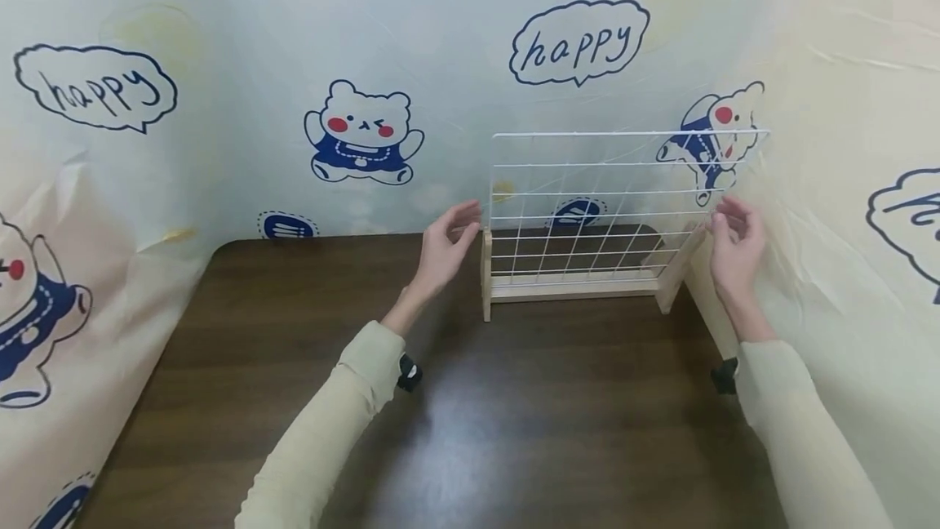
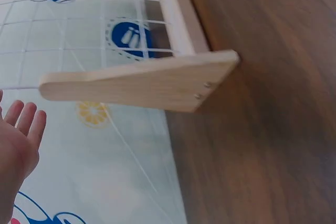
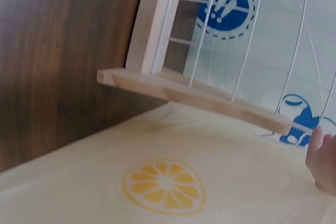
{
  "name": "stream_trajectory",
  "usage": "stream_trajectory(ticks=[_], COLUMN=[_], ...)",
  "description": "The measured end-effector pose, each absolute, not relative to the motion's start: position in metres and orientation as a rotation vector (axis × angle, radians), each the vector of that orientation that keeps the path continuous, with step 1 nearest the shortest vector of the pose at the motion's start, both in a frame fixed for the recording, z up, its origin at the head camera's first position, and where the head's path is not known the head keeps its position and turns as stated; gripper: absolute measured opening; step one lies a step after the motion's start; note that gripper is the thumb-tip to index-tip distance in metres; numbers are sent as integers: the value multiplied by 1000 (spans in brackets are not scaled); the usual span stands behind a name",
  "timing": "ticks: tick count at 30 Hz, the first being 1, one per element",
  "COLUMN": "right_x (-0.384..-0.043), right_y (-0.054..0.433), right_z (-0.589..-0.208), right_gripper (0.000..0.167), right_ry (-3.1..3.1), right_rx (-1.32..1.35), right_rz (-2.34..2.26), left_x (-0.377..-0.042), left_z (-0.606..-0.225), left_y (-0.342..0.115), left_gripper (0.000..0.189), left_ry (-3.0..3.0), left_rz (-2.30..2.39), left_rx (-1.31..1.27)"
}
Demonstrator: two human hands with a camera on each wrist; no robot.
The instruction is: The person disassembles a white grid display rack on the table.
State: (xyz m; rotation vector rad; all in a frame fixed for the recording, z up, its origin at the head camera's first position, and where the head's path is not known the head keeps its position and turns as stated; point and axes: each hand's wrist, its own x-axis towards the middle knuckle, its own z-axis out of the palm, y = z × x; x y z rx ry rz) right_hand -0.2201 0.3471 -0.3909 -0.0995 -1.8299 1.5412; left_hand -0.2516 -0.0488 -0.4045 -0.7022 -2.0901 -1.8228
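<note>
A desktop rack with a white wire grid stands at the back right of the table, its pale wooden base bar (image 1: 576, 293) running across the bottom. My left hand (image 1: 445, 247) is beside the rack's left side, fingers extended toward the grid. In the left wrist view, its fingers are just past the rounded tip of the wooden end piece (image 2: 142, 83), which shows two screws. On the other side, my right hand (image 1: 737, 245) is at the rack's right edge, fingers slightly bent. The right wrist view shows its fingertips close to the wires, beyond the right end piece (image 3: 194, 98).
The rack rests on a dark brown wooden table (image 1: 294, 398). Behind and at both sides hangs a pale printed cloth (image 1: 250, 88) with cartoon bears, "happy" bubbles and orange slices. It comes close to the rack's right side. A small black device (image 1: 409, 372) is at my left wrist.
</note>
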Motion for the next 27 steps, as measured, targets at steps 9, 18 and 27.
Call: stream_trajectory(ticks=[9, 18, 27], right_x=[-250, -258, -262], right_y=[373, 404, 413], right_z=[-394, -396, -393], right_gripper=[30, 25, 25], right_ry=[-1724, -1714, -1744], right_rx=[-193, 127, 205], right_rz=[1944, 2313, 2417], left_x=[-267, -273, -274], left_z=[-390, -391, -387], left_y=[-33, -25, -28], left_gripper=[26, 25, 26], left_ry=[-2058, -1960, -2048], left_rz=[-1996, -2206, -2225], left_rx=[-619, -592, -565])
